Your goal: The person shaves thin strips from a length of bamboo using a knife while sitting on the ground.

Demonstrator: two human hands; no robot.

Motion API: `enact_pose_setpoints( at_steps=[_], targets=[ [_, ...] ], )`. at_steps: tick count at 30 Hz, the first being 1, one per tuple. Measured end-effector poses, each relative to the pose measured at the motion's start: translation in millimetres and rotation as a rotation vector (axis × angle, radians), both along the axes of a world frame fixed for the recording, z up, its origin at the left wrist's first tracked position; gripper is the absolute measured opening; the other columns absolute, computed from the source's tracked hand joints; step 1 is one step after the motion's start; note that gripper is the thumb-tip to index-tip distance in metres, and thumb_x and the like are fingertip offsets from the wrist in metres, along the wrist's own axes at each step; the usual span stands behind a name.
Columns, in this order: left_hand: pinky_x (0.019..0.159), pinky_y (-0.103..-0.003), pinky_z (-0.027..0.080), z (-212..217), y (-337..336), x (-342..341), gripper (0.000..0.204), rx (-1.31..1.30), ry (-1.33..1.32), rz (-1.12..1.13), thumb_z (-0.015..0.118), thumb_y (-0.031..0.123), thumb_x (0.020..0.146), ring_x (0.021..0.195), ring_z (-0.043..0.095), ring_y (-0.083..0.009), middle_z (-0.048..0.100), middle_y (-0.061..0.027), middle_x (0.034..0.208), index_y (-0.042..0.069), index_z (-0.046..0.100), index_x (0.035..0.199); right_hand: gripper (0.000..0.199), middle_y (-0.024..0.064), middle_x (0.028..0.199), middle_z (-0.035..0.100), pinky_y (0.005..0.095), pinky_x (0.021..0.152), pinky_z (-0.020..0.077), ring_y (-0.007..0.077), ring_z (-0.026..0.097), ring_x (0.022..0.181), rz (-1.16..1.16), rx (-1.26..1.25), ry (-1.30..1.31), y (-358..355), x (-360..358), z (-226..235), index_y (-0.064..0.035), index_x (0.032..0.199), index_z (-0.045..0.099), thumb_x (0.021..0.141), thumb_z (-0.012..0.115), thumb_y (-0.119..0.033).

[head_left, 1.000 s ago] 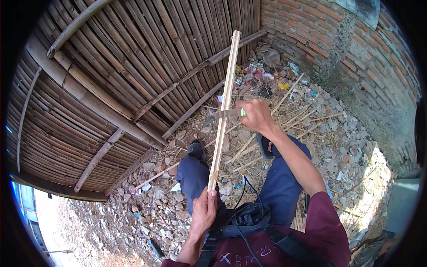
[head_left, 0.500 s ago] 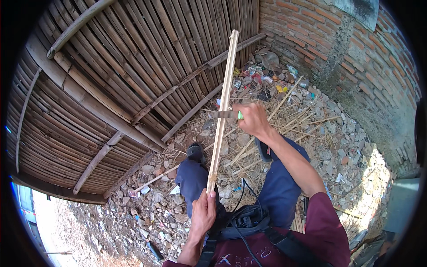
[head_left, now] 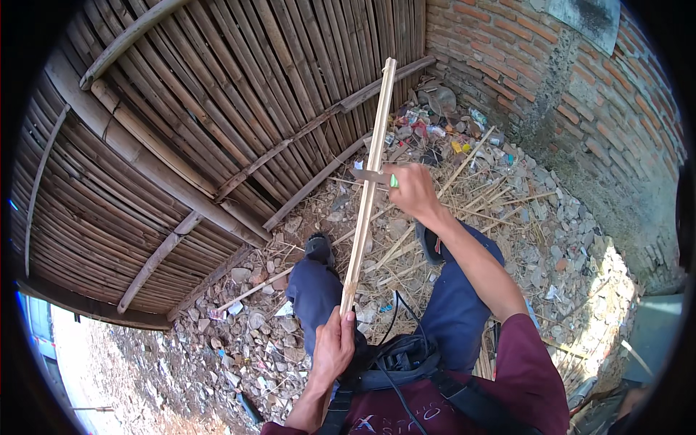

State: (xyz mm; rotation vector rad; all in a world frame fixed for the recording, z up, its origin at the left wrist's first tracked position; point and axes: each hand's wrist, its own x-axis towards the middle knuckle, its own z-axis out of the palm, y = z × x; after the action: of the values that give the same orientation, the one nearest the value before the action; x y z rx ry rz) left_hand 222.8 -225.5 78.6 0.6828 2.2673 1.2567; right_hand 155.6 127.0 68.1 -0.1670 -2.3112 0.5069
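Note:
My left hand (head_left: 335, 345) is closed round the lower end of a long, pale split bamboo strip (head_left: 360, 243), which slants up and away from me between my knees. My right hand (head_left: 415, 190) grips a knife by its green handle, most of which is hidden in the fist. Its dark, broad blade (head_left: 373, 176) lies across the strip, above the middle of its length, with the tip sticking out past the left side. The strip's inner face looks hollowed, like a channel.
A bamboo slat wall (head_left: 290, 87) rises on the left, and a brick wall (head_left: 500, 58) on the right. Stones, litter and bamboo shavings (head_left: 471, 196) cover the ground around my feet. A black cable (head_left: 413, 312) hangs at my waist.
The bamboo strip's far end has tilted slightly right and come a little nearer. The knife blade, blurred before, now shows clearly across the strip, slightly nearer its far end.

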Motion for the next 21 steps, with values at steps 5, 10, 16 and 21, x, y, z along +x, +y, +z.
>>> enact_pose_setpoints(
  at_steps=[5,10,16,21],
  targets=[
    [0.054,-0.045,0.041,-3,-9,5,0.03,0.028,0.038,-0.028,0.05,0.023,0.114,0.05,0.054,-0.033,0.053,-0.0183,0.061,-0.001,0.056,0.097,0.018,0.0205,0.064,0.068,0.0444,0.053,0.053,0.037,0.066,0.053,-0.014,0.034,0.057,26,-3,11,0.0018,0.082,0.075,0.078,0.058,0.002],
    [0.054,-0.043,0.042,-5,-3,-5,0.03,-0.003,0.015,-0.001,0.05,0.023,0.114,0.05,0.053,-0.0295,0.053,-0.0176,0.061,-0.001,0.056,0.098,0.029,0.0168,0.058,0.066,0.0386,0.044,0.0493,0.0235,0.064,0.046,0.179,0.158,-0.216,10,4,-17,0.0023,0.089,0.079,0.07,0.057,0.003],
    [0.052,-0.037,0.041,-18,-17,1,0.04,0.109,-0.126,-0.039,0.047,0.03,0.116,0.051,0.049,-0.0148,0.051,-0.0037,0.059,0.0,0.055,0.091,0.02,0.0214,0.065,0.07,0.0431,0.055,0.0541,0.0312,0.068,0.053,-0.104,-0.151,-0.065,28,-1,4,0.0009,0.079,0.075,0.071,0.057,0.002],
    [0.044,-0.025,0.035,-20,-15,-10,0.044,0.193,-0.452,-0.048,0.044,0.04,0.117,0.05,0.042,-0.0048,0.047,0.0037,0.063,0.008,0.051,0.087,0.042,0.0179,0.066,0.074,0.0372,0.045,0.0493,0.0241,0.068,0.051,0.089,0.053,-0.072,4,7,-18,0.0009,0.103,0.082,0.071,0.056,0.005]
  ],
)
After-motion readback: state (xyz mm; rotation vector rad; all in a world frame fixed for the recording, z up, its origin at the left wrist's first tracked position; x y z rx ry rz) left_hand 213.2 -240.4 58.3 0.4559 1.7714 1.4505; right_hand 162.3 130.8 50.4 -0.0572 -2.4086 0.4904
